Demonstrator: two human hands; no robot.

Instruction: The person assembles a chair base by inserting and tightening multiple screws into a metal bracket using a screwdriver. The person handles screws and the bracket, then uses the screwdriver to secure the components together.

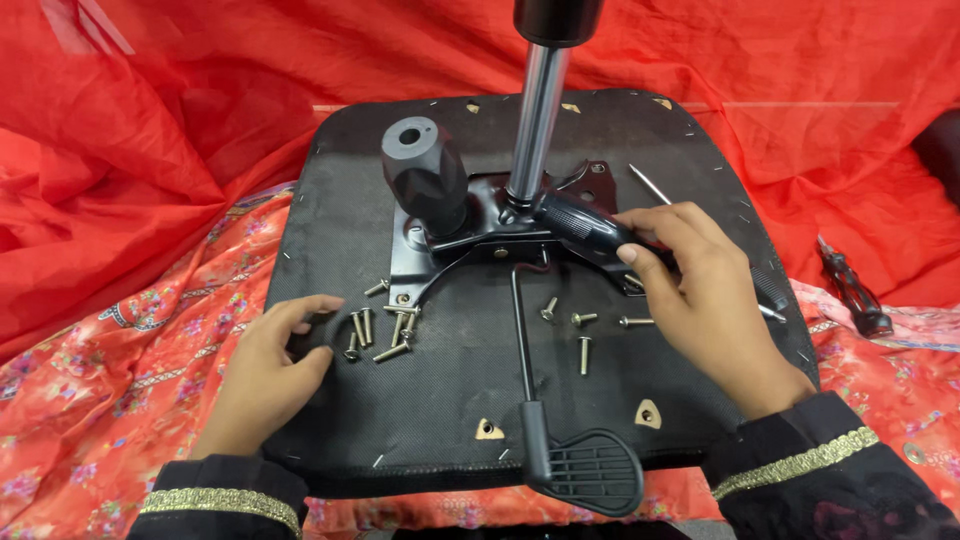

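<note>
Hands on black seat underside (pixel 400 400): left hand (pixel 268 370) loosely curled beside screws (pixel 380 328), right hand (pixel 700 300) gripping black handle (pixel 585 228).

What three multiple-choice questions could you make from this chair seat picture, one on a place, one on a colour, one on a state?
1. Where does the pile of screws lie?
A. on the seat underside
B. on the red cloth
C. in a box

2. What colour is the lever paddle?
A. white
B. black
C. yellow

3. What is the right hand doing?
A. resting flat
B. gripping a black tool handle
C. holding a cup

Answers: 1 A, the screws lie on the black fabric by the left hand; 2 B, it is dark plastic; 3 B, the fingers wrap the handle.
</note>
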